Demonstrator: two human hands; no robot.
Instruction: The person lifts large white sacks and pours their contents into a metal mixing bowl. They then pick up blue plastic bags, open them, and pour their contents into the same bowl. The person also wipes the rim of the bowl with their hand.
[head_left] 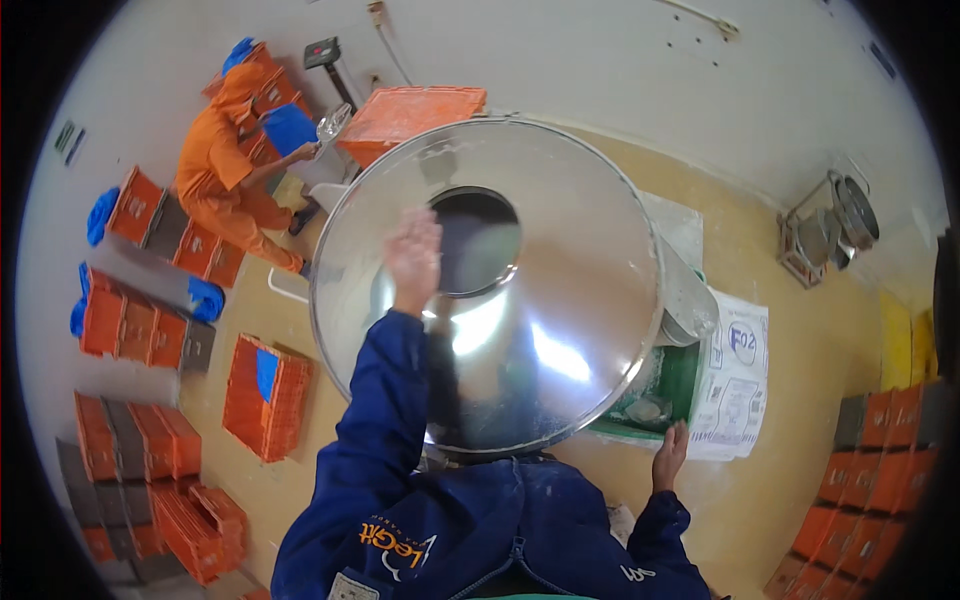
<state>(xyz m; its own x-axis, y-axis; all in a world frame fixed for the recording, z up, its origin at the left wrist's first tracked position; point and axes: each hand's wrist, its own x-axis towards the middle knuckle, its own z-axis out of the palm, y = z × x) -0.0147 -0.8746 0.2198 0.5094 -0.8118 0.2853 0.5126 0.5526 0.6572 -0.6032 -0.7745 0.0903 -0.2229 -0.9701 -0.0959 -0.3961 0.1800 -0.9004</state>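
Seen from above through a fisheye lens, edges bent and corners lost to black. Lower body of the wearer cut off at the bottom edge; only blue sleeves and chest of a work jacket visible.

Centre filled by a large shiny steel drum (520, 300), cone-shaped, with a dark round opening (477, 240) near its top. Inside of the opening too dark to make out. Bright glare on the metal hiding surface detail below the opening. Base of the drum hidden under its own wide rim.

Left hand (414, 255) raised on an outstretched arm, blurred, fingers spread apart and empty, lying over the drum's surface just at the left edge of the opening. Actual contact with the metal impossible to tell through the blur.

Right hand (670, 452) low at the right of the drum, fingers loosely extended, nothing clasped, fingertips at the edge of a green bin (672, 385) partly tucked under the drum rim. Pale lumpy contents inside the bin, hard to identify. White printed sack (735, 385) just beside the bin on the tan floor.

Upper left, another person in orange overalls (225, 165) crouching, face turned away, hand at a clear bag (333, 123) near an orange crate (410, 112). Stacks of orange and grey crates (130, 320) along the left, more at the lower right (880, 450), partly swallowed by the dark rim. Small metal machine (830, 230) by the far right wall, details too small to read.
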